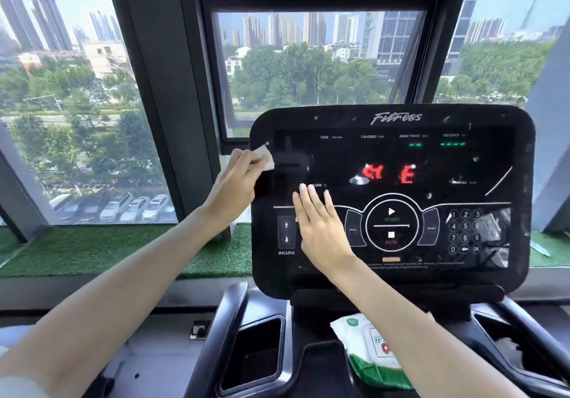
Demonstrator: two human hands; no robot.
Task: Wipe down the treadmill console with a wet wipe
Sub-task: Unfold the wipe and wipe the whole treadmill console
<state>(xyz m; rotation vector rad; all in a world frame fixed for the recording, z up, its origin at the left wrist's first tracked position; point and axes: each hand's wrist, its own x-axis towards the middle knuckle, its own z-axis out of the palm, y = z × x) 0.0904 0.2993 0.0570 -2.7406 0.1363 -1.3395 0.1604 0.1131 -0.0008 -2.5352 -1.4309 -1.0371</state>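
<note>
Two hands were up at the treadmill console (391,117), and the wiping step looked barely begun. Far left, a strip of green turf (123,249) lay under the window, well out of play.

Then the left hand (234,181), fingers curled round a small folded wet wipe (265,157), had it against the console's upper left edge, just beside the dark display. White specks and smears dotted the glossy face further right, so most of it seemed unwiped.

Next came the incline arrows (286,232) near the lower left corner. Just beside them the right hand (320,228) lay flat on the face, fingers straight and together, holding nothing. It was probably steadying the panel.

The next move called for a sweep rightward across the display towards the upper right corner. For the lower band, that flat right hand sat squarely in the path and would have to lift off.

The display glowed red, so the start/stop dial (391,223) and the number keypad (465,231) were likely live. A light touch there seemed wise.

Below the console's bottom edge, a pack of wipes (367,348) rested on the tray, partly hidden by the right forearm.
</note>
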